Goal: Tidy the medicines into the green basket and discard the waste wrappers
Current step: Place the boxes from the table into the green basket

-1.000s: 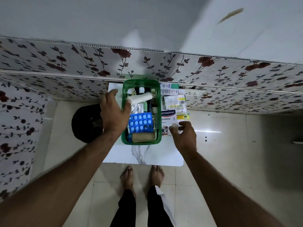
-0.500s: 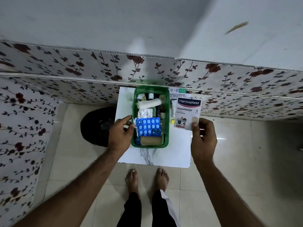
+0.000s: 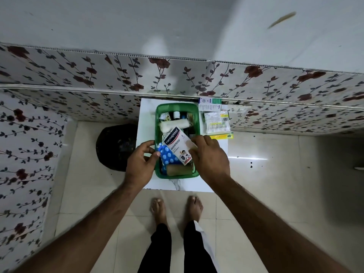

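Observation:
A green basket (image 3: 176,106) stands on a small white table (image 3: 147,119). Inside it lie a white gauze roll (image 3: 175,125), a blue blister pack (image 3: 167,157), a brown bandage roll (image 3: 178,170) and small bottles at the far end. My right hand (image 3: 208,154) holds a white Hansaplast plaster box (image 3: 177,145) tilted over the basket's middle. My left hand (image 3: 140,162) grips the basket's left rim. On the table to the right of the basket lie a white-and-green medicine box (image 3: 209,104), a cotton swab pack (image 3: 217,125) and a yellow strip (image 3: 221,136).
A black waste bag (image 3: 116,147) sits on the tiled floor left of the table. A floral wall panel runs behind the table and along the left. My bare feet (image 3: 177,208) stand just in front of the table.
My right hand has carried the Hansaplast box from above the table's right side leftward into the basket. My left hand stays at the basket's left rim.

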